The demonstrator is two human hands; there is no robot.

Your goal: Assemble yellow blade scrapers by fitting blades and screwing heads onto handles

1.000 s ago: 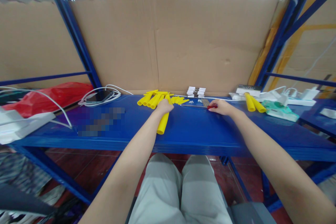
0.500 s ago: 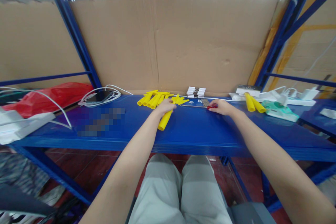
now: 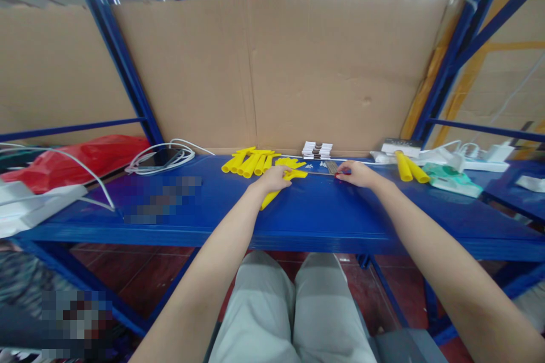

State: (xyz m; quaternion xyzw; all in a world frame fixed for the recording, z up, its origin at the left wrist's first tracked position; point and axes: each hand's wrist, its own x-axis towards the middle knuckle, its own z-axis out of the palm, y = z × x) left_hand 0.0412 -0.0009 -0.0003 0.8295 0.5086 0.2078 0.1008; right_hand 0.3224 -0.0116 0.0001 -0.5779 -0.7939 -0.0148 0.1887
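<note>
My left hand (image 3: pixel 276 178) is closed on a yellow tube (image 3: pixel 269 198) at the middle of the blue table, its near end pointing toward me. Closed fingers of my right hand (image 3: pixel 351 173) pinch a small red-handled tool (image 3: pixel 337 175); a thin rod stretches from it toward my left hand. Several yellow tubes (image 3: pixel 244 165) lie side by side left of my left hand, with more small yellow pieces (image 3: pixel 293 162) just behind it. Small white pieces (image 3: pixel 310 165) and a few thin metallic strips (image 3: pixel 331 167) rest between and behind the hands.
A stack of white pieces (image 3: pixel 317 150) stands near the cardboard wall (image 3: pixel 323 74). At right lie two yellow tubes (image 3: pixel 410 169), a green-white packet (image 3: pixel 453 180) and a power strip (image 3: pixel 487 165). A red bag (image 3: pixel 85 160) and coiled white cable (image 3: pixel 183 156) are at left.
My left hand has shifted slightly right, and the yellow tube under it now shows less of its near end. The rod's tip is now at my left hand. My right hand has hardly moved.
</note>
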